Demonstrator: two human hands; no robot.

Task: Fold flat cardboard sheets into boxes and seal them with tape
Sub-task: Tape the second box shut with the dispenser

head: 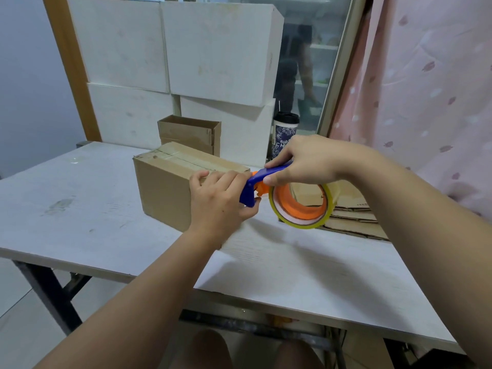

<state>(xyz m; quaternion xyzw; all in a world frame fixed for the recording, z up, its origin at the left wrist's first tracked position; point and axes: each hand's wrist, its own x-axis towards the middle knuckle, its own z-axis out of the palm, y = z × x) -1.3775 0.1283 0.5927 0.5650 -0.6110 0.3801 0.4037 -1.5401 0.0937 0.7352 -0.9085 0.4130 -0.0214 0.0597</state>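
**Both hands at the box's right end, tape dispenser held against it**

A closed cardboard box [165, 193] stood on the white desk [80, 209], just to the nine o'clock side of the view's centre. A strip of clear tape ran along its top seam.

The left hand [221, 201] was at the box's right end. Its fingers [203, 177] curled over the top edge and gripped the cardboard, while the thumb reached to three o'clock and touched the underside of the dispenser's blue front piece.

The tape dispenser [266, 174] lay at the box's three o'clock, its blue nose against the top right corner. Its tape roll [300, 206], yellowish on an orange hub, hung below the handle, just above the desk.

The right hand [306, 161] held the dispenser from above, fingers and thumb closed round the blue handle.

Flat cardboard sheets [356, 217] lay stacked on the desk behind the roll, towards three o'clock.

At twelve o'clock from the box stood a smaller open box [189, 131], with a lidded cup [283, 134] at its three o'clock. Large white boxes [213, 49] were stacked behind them. A pink curtain [426, 89] hung at two o'clock.
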